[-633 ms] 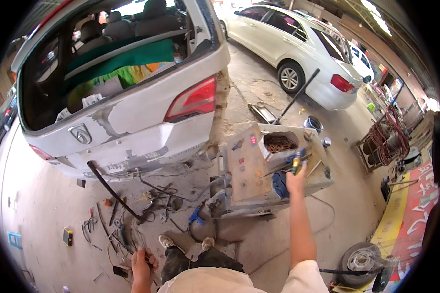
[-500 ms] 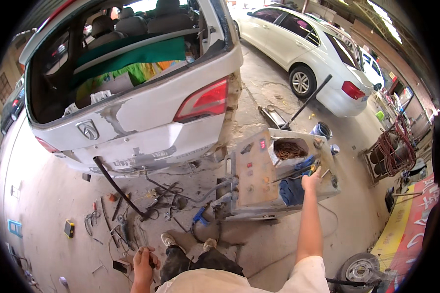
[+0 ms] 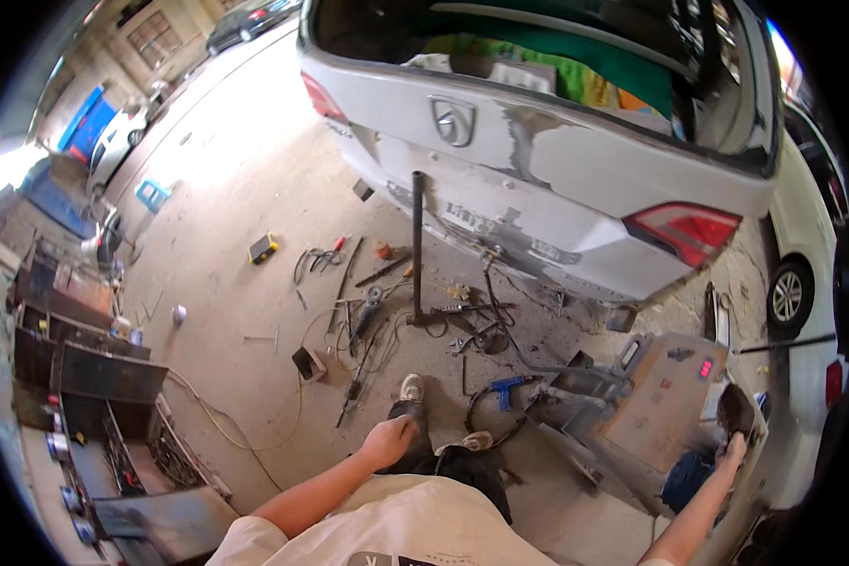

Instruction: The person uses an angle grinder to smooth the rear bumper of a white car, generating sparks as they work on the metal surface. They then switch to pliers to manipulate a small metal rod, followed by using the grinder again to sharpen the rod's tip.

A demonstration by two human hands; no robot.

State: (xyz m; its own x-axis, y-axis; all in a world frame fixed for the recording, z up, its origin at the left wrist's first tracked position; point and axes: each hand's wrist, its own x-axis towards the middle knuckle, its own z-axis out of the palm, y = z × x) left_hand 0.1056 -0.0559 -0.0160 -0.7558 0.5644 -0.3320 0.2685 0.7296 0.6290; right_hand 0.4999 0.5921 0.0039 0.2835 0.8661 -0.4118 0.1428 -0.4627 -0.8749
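Note:
My left hand (image 3: 391,442) is curled closed in front of my body, above my legs; whatever it may hold is hidden. My right hand (image 3: 731,451) reaches far right to the top of a worn grey machine cabinet (image 3: 658,401) with a lit red display. Its fingers are bunched at the edge of a dark opening (image 3: 734,408), on something too small to make out. A dark blue cloth (image 3: 686,479) lies beside that hand. On the floor between my feet and the cabinet lies a blue gun-shaped tool (image 3: 506,392) with a black cable.
Ahead stands a white car (image 3: 575,179) with scraped paint on its tailgate. A dark bar (image 3: 418,250) rises near its bumper. Hand tools, cables and an angle grinder (image 3: 366,311) litter the floor. A metal rack (image 3: 94,406) is at left, a second car (image 3: 790,292) at right.
My view has swung left, bringing the rack into sight. My left hand has come up and inward from low beside my leg. My right hand stays over the cabinet top.

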